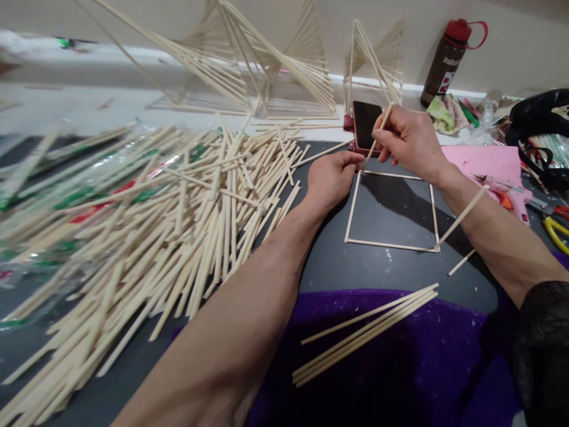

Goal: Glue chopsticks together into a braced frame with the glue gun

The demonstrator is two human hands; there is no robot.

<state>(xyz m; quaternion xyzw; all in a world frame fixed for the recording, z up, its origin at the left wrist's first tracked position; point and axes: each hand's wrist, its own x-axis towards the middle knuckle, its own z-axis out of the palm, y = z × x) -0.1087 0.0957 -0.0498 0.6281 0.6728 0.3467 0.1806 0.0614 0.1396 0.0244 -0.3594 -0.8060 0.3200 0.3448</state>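
Observation:
A square frame of thin wooden sticks (391, 244) lies flat on the dark grey table. My left hand (333, 178) is closed at its far left corner, the fingertips pinching the frame there. In a pinch, my right hand (411, 139) holds a wooden stick (372, 145) upright with a slight tilt. That stick's lower end meets the same corner. From the frame's near right corner another stick (462, 216) rises at a slant. A loose stick (461, 263) lies partly under my right forearm.
A big pile of sticks (213, 207) covers the left side. Several sticks (364, 338) rest on purple cloth (400, 385). Behind are twisted stick structures (306, 65), a phone (368, 124) and a bottle (447, 62). A glue gun (511, 196) and yellow-handled pliers (555, 234) lie right.

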